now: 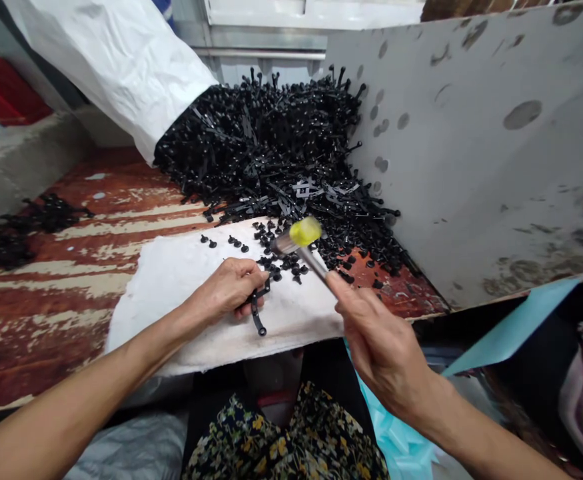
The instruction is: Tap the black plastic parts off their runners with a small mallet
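Black strip (257, 315) is pinched in the left hand (236, 288), between thumb and curled fingers; the right hand (384, 340) grips a yellow-ended hammer (303, 236), fist wrapped around its handle.

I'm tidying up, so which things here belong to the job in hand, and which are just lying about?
Job, by the look of it:
hammer, right hand
black strip, left hand
small black pieces
white cloth
black pile

Probably just lying about:
red object
light-blue sheet

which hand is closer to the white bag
Left. Your left hand is below and right of the white bag in the picture; your right hand, gripping the hammer, is farther right.
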`<state>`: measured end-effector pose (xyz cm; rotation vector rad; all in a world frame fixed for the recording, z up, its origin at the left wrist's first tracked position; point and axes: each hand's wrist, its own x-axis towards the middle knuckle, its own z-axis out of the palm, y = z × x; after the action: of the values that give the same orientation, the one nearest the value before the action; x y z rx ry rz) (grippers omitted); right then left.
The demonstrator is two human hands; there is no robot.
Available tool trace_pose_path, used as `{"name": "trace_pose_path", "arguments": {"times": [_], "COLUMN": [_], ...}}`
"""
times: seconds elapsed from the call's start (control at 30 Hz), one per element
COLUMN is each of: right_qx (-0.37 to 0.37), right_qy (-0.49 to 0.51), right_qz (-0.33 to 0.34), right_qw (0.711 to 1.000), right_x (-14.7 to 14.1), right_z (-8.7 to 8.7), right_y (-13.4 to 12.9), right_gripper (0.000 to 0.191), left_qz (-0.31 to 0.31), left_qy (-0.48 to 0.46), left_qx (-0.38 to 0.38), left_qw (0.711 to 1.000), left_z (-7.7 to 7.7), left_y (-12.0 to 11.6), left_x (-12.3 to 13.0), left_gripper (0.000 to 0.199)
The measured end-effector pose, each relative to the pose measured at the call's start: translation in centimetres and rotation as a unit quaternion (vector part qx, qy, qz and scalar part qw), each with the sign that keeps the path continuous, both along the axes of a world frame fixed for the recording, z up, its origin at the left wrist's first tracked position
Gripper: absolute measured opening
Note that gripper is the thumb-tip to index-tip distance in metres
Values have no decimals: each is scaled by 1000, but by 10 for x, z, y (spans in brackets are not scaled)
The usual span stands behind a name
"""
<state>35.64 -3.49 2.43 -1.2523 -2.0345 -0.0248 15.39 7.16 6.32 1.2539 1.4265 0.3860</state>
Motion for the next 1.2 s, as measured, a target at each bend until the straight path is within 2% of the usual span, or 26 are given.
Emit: {"name": "trace_pose_path", "arguments": {"times": [0.07, 0.13, 0.27, 0.33, 0.4, 0.47, 0.63, 0.7, 0.83, 0.87, 0.93, 1.0, 1.07, 1.13, 1.2], "right_qx": [-38, -50, 31, 29, -18, -57, 8, 20, -68, -86, -103, -123, -184, -258, -314], "right_qy": [-47, -31, 78, 40, -32, -60, 65, 54, -47, -35, 53, 168, 252, 305, 343], "right_qz": [-10, -11, -9, -14, -11, -10, -7, -10, 5, 8, 2, -16, -27, -4, 47], "right_qw": [998, 998, 996, 999, 999, 997, 998, 998, 997, 996, 993, 978, 950, 917, 884], "right_x": [1, 1, -4, -5, -4, -1, -1, -1, 2, 3, 1, -5, -12, -21, -29], "right_z": [-3, -3, 4, 2, -2, -3, 10, 8, -5, -6, -3, 4, 9, 10, 9], "right_y": [1, 0, -6, -6, -3, -2, -9, -9, -5, -4, -2, 3, 10, 19, 25], "right_gripper": [68, 67, 72, 71, 67, 64, 70, 71, 64, 62, 54, 41, 26, 15, 18], "left_qz": [2, 4, -2, -3, 0, 3, -5, -3, -3, -5, -12, -39, -104, -183, -253], "left_qy": [2, 3, -14, -17, -9, -2, 4, 5, 13, 14, 10, -4, -22, -35, -33], "left_qx": [-3, -1, 6, 5, -3, -14, -7, -7, -16, -16, -9, 2, 11, 27, 81], "left_qw": [1000, 1000, 1000, 1000, 1000, 1000, 1000, 1000, 1000, 1000, 1000, 999, 994, 982, 964], "left_z": [-1, -2, -5, -6, -7, -7, -4, -4, -4, -4, -3, -2, -2, -2, -2], "left_y": [0, 0, 0, 0, 1, 1, 1, 1, 3, 3, 1, -5, -16, -28, -36], "left_x": [-1, -2, -3, -4, -4, -3, -2, -2, -3, -4, -6, -7, -7, -7, -9], "left_gripper": [27, 27, 30, 28, 26, 25, 25, 25, 25, 25, 25, 24, 24, 23, 24]}}
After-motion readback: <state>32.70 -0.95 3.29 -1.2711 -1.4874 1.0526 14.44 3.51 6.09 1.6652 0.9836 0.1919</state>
